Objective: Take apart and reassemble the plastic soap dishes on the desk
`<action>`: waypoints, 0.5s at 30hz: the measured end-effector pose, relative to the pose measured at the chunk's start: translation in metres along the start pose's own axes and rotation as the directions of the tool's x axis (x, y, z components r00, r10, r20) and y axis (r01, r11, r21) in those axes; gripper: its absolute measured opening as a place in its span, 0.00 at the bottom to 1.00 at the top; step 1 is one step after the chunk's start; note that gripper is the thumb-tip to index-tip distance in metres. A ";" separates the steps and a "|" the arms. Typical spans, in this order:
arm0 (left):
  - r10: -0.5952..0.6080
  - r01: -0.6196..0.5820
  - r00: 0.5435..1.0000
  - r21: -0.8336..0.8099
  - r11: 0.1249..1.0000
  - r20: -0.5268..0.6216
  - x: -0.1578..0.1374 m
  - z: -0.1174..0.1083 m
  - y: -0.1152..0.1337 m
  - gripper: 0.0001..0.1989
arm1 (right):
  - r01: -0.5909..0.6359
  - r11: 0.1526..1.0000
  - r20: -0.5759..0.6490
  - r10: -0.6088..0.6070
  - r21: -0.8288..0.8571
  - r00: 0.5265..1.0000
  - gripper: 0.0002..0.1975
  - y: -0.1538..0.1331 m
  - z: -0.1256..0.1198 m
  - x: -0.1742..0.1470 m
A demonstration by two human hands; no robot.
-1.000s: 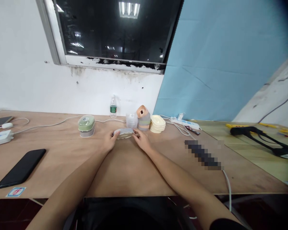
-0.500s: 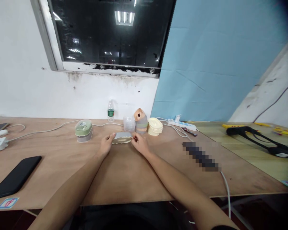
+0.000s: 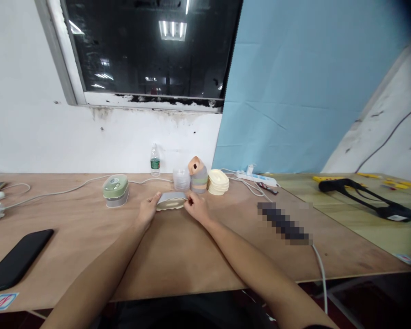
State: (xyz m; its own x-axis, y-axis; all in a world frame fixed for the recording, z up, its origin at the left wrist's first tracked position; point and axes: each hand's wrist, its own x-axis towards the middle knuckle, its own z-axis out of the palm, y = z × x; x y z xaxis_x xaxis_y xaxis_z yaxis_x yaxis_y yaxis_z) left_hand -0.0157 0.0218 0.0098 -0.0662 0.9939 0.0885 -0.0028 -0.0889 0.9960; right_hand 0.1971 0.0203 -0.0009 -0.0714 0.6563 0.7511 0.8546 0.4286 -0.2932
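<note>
Between my two hands is a grey container sleeve (image 3: 171, 197) with a wavy cream edge. It lies tilted, its opening facing me. My left hand (image 3: 149, 209) grips its left end, thumb on top. At the right end, the fingers of my right hand (image 3: 196, 205) pinch the wavy rim; the fingertips are partly hidden. Just behind stand clear plastic cups (image 3: 181, 179), a stack of grey, green and orange sleeves (image 3: 199, 179) topped by a tilted orange one (image 3: 195, 166), and a pile of cream square pieces (image 3: 218, 182). Left of my hands sits a green-lidded container (image 3: 115, 189) with a grey base.
A water bottle (image 3: 155, 161) stands by the wall. A black phone (image 3: 18, 258) lies at the left. White cables and a power strip (image 3: 256, 177) run along the back. On the right are a pixelated dark object (image 3: 284, 223) and a black strap-like frame (image 3: 366, 196).
The view has shifted slightly, so everything sits a little farther left. Both hands keep hold of the grey sleeve, and its opening now shows somewhat more toward me.
</note>
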 end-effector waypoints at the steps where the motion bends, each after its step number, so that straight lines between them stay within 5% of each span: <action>1: -0.020 0.021 1.000 -0.034 0.999 0.017 0.002 0.000 -0.002 0.29 | 0.015 1.000 0.002 -0.015 -0.011 1.000 0.03 0.001 0.001 0.000; 15: -0.105 0.117 0.992 -0.166 0.979 0.075 0.009 -0.002 -0.011 0.26 | 0.145 0.989 0.022 -0.144 -0.015 0.989 0.06 0.012 0.002 -0.004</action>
State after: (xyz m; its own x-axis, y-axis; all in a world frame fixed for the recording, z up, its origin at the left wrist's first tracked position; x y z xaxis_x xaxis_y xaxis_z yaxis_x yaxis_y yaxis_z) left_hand -0.0184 0.0315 -0.0001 0.0097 0.9998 -0.0165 -0.1764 0.0179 0.9842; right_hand 0.2068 0.0246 -0.0087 -0.2055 0.6010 0.7724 0.8427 0.5100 -0.1727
